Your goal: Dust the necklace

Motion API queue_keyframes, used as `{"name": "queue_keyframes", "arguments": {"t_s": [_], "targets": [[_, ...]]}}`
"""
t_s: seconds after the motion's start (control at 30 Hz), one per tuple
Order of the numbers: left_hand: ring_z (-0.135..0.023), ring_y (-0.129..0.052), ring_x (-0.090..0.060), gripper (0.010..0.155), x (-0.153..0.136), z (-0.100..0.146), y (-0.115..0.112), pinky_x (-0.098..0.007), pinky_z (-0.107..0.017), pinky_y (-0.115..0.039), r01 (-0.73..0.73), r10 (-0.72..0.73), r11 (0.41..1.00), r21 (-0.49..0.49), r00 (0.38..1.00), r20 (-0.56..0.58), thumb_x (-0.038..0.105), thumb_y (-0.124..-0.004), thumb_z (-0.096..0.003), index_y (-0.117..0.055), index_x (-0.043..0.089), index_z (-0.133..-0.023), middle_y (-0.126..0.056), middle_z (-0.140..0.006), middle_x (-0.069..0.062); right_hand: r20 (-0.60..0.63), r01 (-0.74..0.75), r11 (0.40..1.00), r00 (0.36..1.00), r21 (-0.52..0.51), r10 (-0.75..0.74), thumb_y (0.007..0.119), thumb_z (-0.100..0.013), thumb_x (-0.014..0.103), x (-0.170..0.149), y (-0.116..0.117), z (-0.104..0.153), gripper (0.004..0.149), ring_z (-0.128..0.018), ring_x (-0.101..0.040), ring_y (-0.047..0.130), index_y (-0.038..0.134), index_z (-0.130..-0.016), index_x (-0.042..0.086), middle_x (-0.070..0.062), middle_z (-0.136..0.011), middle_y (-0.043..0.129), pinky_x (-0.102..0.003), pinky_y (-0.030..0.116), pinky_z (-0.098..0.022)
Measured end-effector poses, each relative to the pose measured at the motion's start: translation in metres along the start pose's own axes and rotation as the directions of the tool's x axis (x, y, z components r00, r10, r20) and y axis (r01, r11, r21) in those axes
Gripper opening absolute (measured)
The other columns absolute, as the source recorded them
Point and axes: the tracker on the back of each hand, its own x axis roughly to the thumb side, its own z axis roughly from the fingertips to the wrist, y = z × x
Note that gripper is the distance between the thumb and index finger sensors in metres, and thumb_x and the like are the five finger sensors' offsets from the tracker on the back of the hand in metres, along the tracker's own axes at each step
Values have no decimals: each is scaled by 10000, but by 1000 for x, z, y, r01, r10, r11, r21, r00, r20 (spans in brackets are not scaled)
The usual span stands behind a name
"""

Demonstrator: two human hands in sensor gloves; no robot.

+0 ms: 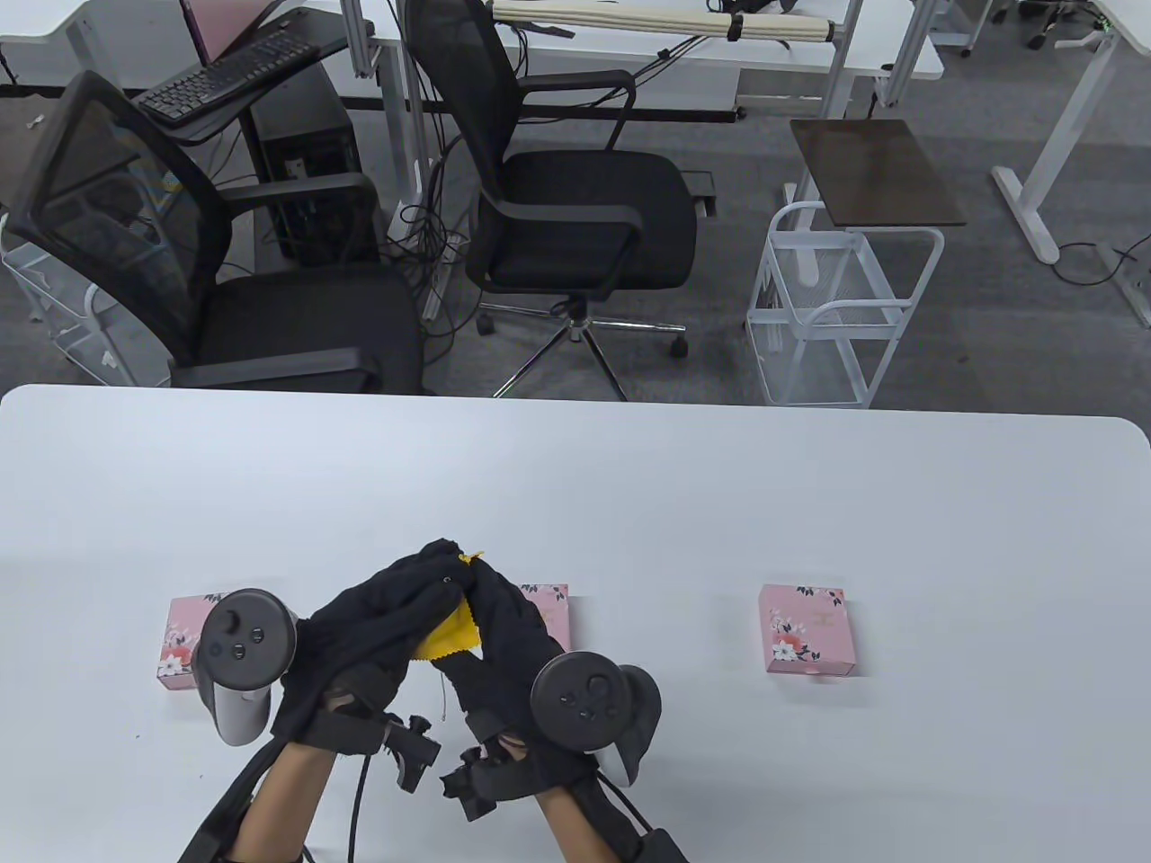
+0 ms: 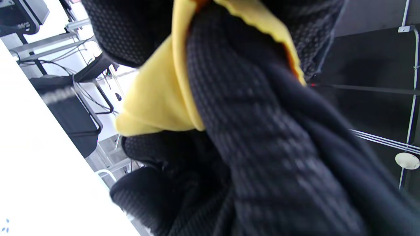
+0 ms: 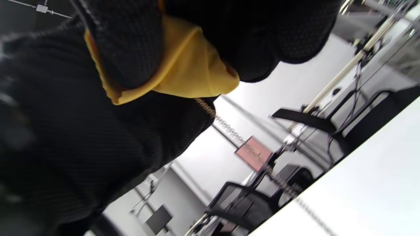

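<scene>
Both gloved hands meet above the table's front middle. My right hand pinches a yellow cloth between its fingertips. The cloth is folded around a thin chain necklace, which runs out of the fold down toward the table. My left hand lies against the right hand, its fingers closed over the top of the cloth, and seems to hold the necklace's upper end, which is hidden. A short length of chain hangs between the wrists.
Three pink floral boxes lie on the white table: one behind the left tracker, one half hidden behind my right hand, one to the right. Office chairs stand beyond the far edge.
</scene>
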Motion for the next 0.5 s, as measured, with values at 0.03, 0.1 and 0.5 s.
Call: {"name": "queue_keyframes", "arguments": {"t_s": [0.03,0.1,0.5], "targets": [[-931,-837,-359,379,0,0,-2,-516,-644,-773,0,0,1000,-11,1000,0,485,-878,-520,-946,304,-846,-864,-1027,-109,-5,-12,1000,1000,-15,12,885,-558,362,0,0,1,681,-750,-457,832,601,-1074,20,-297,-980,725,-539,736,-572],[-939,-827,-360,379,1,1,-4,-521,-652,-761,1,-1,1000,-26,1000,-2,483,-876,-522,-940,305,-850,-856,-1036,-108,-10,-62,995,998,-82,61,881,-556,375,0,0,3,639,-703,-430,850,643,-1045,40,-266,-929,767,-530,744,-559],[-963,-803,-355,363,6,0,2,-542,-678,-729,59,-59,998,-7,997,42,465,-882,-520,-953,304,-837,-866,-1048,-70,3,61,995,998,81,-62,721,-658,270,-6,-7,-5,411,-745,-477,855,671,-1024,90,-254,-965,788,-558,736,-577]]}}
